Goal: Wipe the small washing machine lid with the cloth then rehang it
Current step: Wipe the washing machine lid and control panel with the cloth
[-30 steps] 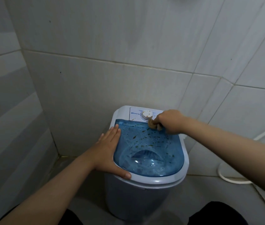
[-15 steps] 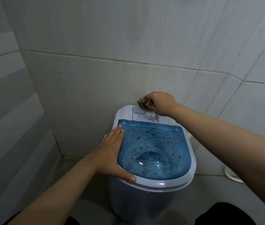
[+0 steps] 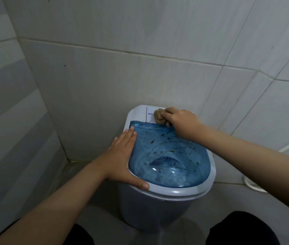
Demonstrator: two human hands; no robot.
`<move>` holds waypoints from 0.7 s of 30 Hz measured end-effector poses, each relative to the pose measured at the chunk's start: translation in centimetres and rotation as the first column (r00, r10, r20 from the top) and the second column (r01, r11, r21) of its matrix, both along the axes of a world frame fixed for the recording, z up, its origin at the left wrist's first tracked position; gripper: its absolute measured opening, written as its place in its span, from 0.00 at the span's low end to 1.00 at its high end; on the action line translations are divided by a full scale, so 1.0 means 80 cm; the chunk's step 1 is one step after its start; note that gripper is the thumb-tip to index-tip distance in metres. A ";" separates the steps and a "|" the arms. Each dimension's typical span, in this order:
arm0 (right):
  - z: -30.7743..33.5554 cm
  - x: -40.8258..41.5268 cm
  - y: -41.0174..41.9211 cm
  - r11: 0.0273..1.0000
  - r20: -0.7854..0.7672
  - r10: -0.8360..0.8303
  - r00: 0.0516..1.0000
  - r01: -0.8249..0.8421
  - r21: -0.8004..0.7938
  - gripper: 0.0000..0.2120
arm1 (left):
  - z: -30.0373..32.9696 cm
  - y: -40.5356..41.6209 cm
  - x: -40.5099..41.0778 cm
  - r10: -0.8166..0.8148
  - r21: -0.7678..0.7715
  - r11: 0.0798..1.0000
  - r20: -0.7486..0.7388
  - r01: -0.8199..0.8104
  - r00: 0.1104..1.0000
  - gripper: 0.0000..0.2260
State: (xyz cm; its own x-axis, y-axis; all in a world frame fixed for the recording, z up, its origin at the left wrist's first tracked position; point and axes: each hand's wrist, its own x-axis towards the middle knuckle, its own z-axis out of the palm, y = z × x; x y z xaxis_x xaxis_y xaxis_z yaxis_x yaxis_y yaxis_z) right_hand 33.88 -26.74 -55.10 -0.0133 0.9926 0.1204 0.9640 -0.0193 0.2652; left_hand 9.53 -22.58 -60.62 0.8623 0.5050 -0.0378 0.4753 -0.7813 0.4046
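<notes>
A small white washing machine [image 3: 159, 209] stands in a tiled corner. Its clear blue lid [image 3: 168, 160] is speckled with dark green bits and water drops. My right hand [image 3: 184, 123] is shut on a bunched tan cloth [image 3: 159, 116], pressing it on the white control panel [image 3: 140, 114] behind the lid; the hand and cloth hide the dial. My left hand [image 3: 122, 156] lies flat on the lid's left edge, fingers together, thumb hooked over the front rim.
Grey tiled walls [image 3: 104, 76] close in behind and on the left. A white hose [image 3: 253, 186] curls on the floor at the right, running up the wall. My dark-clad knees [image 3: 237, 230] show at the bottom.
My right hand with the cloth rose off the lid's back edge to above the dial, then came down onto the control panel. The left hand stayed put.
</notes>
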 end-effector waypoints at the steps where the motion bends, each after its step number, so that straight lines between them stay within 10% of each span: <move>1: 0.007 0.002 -0.001 0.999 -0.016 0.021 1.000 -0.021 -0.049 0.24 | 0.000 0.000 0.000 0.000 0.000 1.000 -0.001 0.000 1.000 0.66; 8: 0.057 0.016 0.021 0.997 -0.265 -0.062 0.962 0.072 0.031 0.20 | 0.001 -0.001 0.000 -0.001 -0.003 1.000 -0.010 0.001 1.000 0.66; 21: 0.017 -0.053 0.094 0.996 -0.041 -0.057 0.998 0.054 -0.075 0.14 | -0.005 0.002 0.000 0.004 0.007 1.000 0.026 -0.004 1.000 0.67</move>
State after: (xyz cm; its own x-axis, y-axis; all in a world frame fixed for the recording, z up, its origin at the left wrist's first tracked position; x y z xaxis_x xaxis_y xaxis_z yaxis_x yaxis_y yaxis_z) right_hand 29.66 -19.19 -53.77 0.0458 0.9979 0.0461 0.9725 -0.0551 0.2263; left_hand 9.49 -22.44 -60.99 0.8609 0.5086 -0.0118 0.4678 -0.7822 0.4116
